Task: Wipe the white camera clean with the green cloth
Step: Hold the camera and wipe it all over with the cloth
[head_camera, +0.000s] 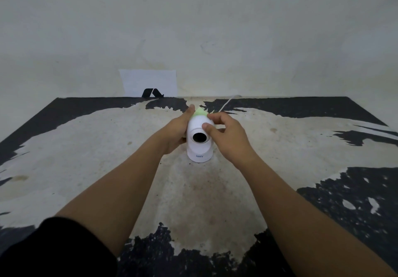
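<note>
Left hand [175, 131] cups the left side of the camera [199, 141], steadying it; camera stands upright mid-table [86, 147], nearer the far edge, lens facing the wearer; cloth [199, 112] lies over its crown, behind the dome; right hand [226, 135] pinches the cloth there, thumb on the dome front; likely next stroke runs down the vertical axis.

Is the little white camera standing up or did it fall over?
Standing up. The white camera sits on its base on the table, lens facing the viewer.
</note>
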The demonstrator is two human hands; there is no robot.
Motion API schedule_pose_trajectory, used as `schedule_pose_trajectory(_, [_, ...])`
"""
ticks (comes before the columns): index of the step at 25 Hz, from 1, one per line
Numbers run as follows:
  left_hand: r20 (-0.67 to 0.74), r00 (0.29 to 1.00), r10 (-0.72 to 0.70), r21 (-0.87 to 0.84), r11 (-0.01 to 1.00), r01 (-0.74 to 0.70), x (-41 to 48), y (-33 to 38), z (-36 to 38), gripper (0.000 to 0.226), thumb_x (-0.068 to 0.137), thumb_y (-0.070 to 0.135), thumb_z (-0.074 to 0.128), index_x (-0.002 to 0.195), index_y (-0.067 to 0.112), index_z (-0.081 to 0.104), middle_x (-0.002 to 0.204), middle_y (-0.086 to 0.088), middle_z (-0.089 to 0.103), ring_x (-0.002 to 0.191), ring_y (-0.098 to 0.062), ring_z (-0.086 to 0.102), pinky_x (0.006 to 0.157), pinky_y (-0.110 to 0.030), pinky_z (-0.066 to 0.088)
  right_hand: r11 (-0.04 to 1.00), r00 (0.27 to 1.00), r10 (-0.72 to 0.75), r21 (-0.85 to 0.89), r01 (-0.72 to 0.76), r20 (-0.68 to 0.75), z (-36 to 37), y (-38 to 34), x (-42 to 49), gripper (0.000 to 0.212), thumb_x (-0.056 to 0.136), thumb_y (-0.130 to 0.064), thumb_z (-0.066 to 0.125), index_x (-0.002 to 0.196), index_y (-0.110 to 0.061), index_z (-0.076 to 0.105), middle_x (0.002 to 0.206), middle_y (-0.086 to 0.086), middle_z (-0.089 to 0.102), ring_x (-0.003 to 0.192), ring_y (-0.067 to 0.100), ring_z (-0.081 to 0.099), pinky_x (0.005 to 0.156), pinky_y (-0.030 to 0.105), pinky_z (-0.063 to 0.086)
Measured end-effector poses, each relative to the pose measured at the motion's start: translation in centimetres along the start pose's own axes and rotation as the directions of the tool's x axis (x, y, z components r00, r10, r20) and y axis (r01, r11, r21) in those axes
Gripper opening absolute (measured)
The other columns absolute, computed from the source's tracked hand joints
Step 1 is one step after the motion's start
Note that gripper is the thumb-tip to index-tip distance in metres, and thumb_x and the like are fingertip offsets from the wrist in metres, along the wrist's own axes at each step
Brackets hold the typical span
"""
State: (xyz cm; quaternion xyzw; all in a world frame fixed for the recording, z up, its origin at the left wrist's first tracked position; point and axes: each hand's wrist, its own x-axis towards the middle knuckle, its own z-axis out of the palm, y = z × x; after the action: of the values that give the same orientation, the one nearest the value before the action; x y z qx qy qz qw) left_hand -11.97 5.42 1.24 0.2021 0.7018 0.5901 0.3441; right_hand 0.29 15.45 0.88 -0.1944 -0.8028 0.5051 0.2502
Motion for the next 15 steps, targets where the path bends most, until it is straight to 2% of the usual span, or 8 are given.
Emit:
schedule_pose_trajectory(4, [0.023, 0.999, -0.031, -0.075, 0.997, 0.033, -0.1, -1.0, 0.4, 0.076, 0.086, 0.07, 0.021, 0.117, 0.013, 0.061, 0.112, -0.015, 0.069, 0.106, -0.029, 0.063, 0.098, -0.044, 0.045, 1.0, 1.0, 0.01, 0.009, -0.01, 0.0, 0.0, -0.1, 0.1, 0.025, 0.085, -0.036, 0.064, 0.108, -0.03, 0.06, 0.114, -0.008, 0.061, 0.087, 0.008, 0.062, 0.083, 0.037, 0.053])
schedule_pose_trajectory(8, [-0.019, 0.992, 0.121, -0.106, 0.987, -0.122, -0.8, -1.2, -0.4, 0.074, 0.087, 0.069, 0.021, 0.114, 0.015, 0.064, 0.112, -0.01, 0.07, 0.105, -0.022, 0.064, 0.096, -0.04, 0.047, 0.999, 1.0, 0.015, 0.04, -0.015, 0.012, 0.0, 0.1, 0.2, 0.02, 0.083, -0.036, 0.065, 0.102, -0.031, 0.06, 0.114, -0.008, 0.061, 0.087, 0.012, 0.064, 0.085, 0.043, 0.053])
schedule_pose_trajectory(11, [-0.02, 0.975, 0.219, 0.037, 0.975, -0.218, -1.1, 0.1, -0.2, 0.067, 0.086, 0.069, 0.023, 0.106, 0.024, 0.069, 0.105, -0.003, 0.072, 0.1, -0.016, 0.066, 0.095, -0.038, 0.047, 0.999, 1.0, 0.008, 0.046, -0.009, 0.017, 0.1, 0.3, 0.3, 0.021, 0.084, -0.036, 0.065, 0.102, -0.029, 0.061, 0.113, -0.007, 0.062, 0.089, 0.014, 0.065, 0.085, 0.045, 0.053])
schedule_pose_trajectory(15, [0.024, 0.991, 0.13, 0.101, 0.986, -0.132, -0.4, 1.1, 0.6, 0.065, 0.088, 0.067, 0.03, 0.103, 0.015, 0.067, 0.104, -0.011, 0.072, 0.1, -0.027, 0.066, 0.098, -0.046, 0.046, 0.999, 1.0, 0.006, 0.045, -0.007, 0.016, 0.0, 0.2, 0.4, 0.02, 0.084, -0.034, 0.065, 0.103, -0.027, 0.061, 0.112, -0.006, 0.062, 0.096, 0.016, 0.062, 0.087, 0.045, 0.052])
